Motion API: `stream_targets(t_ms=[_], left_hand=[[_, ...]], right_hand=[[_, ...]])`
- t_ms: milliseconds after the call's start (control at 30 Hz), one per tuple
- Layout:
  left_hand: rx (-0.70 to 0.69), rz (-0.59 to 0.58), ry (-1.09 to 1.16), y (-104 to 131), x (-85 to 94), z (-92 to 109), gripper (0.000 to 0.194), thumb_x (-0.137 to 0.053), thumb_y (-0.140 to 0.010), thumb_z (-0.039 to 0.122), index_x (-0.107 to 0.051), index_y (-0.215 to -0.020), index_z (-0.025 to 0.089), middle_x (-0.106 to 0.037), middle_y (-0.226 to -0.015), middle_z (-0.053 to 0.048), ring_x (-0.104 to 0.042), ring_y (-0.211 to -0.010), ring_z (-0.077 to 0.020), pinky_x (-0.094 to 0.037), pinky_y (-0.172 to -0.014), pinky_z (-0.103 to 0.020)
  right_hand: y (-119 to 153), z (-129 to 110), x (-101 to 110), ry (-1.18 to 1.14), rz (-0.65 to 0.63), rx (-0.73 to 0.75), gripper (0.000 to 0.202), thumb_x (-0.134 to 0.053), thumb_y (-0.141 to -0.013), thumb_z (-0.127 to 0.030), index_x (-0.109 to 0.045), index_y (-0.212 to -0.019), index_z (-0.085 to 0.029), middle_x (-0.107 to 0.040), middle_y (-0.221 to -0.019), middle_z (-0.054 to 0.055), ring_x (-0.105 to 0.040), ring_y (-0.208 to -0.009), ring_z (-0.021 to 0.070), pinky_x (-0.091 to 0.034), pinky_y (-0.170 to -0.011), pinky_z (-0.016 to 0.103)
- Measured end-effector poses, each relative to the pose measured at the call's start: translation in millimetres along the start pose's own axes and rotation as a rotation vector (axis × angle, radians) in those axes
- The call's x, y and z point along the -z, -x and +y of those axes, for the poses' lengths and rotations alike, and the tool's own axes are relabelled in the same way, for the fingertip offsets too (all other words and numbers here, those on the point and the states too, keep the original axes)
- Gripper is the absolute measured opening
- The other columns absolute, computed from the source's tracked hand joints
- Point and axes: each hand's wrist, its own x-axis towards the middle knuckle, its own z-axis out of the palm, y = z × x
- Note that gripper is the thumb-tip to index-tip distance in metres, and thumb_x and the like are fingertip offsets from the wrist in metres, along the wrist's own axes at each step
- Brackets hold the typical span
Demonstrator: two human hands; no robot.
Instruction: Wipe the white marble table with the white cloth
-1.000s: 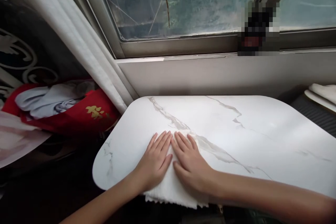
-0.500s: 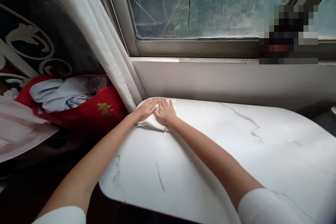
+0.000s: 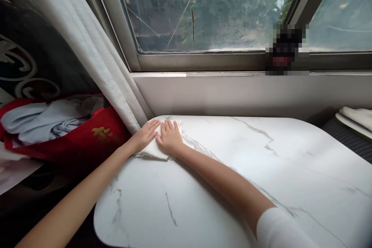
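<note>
"Where are my two hands?"

"Your left hand and your right hand both lie palm down on the white cloth, opened out flat rather than closed around it. They're side by side, your right fingers slightly fanned."

"And where's the cloth?"

"Under your hands, at the far left corner of the white table with grey marble-like veins. Its uneven near edge shows below your hands, and a strip shows past your right fingertips."

"What's around that corner?"

"The pale, folded fabric curtain hangs just beside it, on your left. Further left you have the red bag with gold print, with light grey-blue fabric bundled in its opening. Beyond the table's far edge there's a pale wall, and above that the metal-framed window."
</note>
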Motion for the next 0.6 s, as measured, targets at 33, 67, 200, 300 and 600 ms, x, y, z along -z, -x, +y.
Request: stream_targets(t_ms=[33,67,200,300,600], left_hand=[[-0.005,0.007,0.001,14.8,3.7,6.5,0.054,-0.022,-0.094,0.035,-0.036,-0.141,0.011,-0.035,-0.148,-0.011,-0.027,-0.138,-0.0215,-0.019,-0.114,-0.044],[-0.007,0.016,0.002,31.1,7.5,13.2,0.054,-0.023,-0.094,0.035,-0.035,-0.142,0.013,-0.035,-0.148,-0.01,-0.028,-0.138,-0.0217,-0.021,-0.114,-0.044],[0.007,0.046,0.002,104.2,19.2,42.4,0.054,-0.027,-0.095,0.035,-0.028,-0.147,0.021,-0.035,-0.148,-0.005,-0.031,-0.136,-0.0236,-0.028,-0.111,-0.046],[0.031,0.109,-0.013,151.9,22.1,64.3,0.056,-0.03,-0.095,0.034,-0.017,-0.149,0.031,-0.032,-0.149,0.0,-0.034,-0.135,-0.0242,-0.033,-0.109,-0.046],[0.081,0.035,-0.046,143.1,27.7,40.6,0.052,-0.028,-0.096,0.038,-0.022,-0.147,0.032,-0.037,-0.147,0.001,-0.037,-0.134,-0.0232,-0.034,-0.108,-0.044]], right_hand=[[11.5,-9.8,0.8,-0.011,0.009,0.012,0.062,-0.029,-0.093,-0.034,-0.03,-0.141,0.005,-0.03,-0.148,0.024,-0.021,-0.14,0.0301,-0.01,-0.114,0.048],[23.9,-20.5,2.0,-0.021,0.016,0.026,0.062,-0.029,-0.094,-0.034,-0.03,-0.141,0.006,-0.03,-0.147,0.025,-0.02,-0.14,0.031,-0.009,-0.114,0.049],[77.4,-61.0,11.7,-0.061,-0.006,0.115,0.063,-0.03,-0.093,-0.035,-0.028,-0.142,0.005,-0.027,-0.148,0.026,-0.017,-0.14,0.0345,-0.011,-0.113,0.055],[110.8,-79.3,21.9,-0.098,-0.06,0.226,0.064,-0.033,-0.093,-0.037,-0.029,-0.142,0.004,-0.027,-0.147,0.026,-0.017,-0.139,0.036,-0.014,-0.112,0.058],[86.0,-87.7,12.8,-0.065,-0.107,0.215,0.064,-0.037,-0.09,-0.034,-0.031,-0.142,0.004,-0.028,-0.146,0.029,-0.019,-0.137,0.0396,-0.015,-0.11,0.06]])
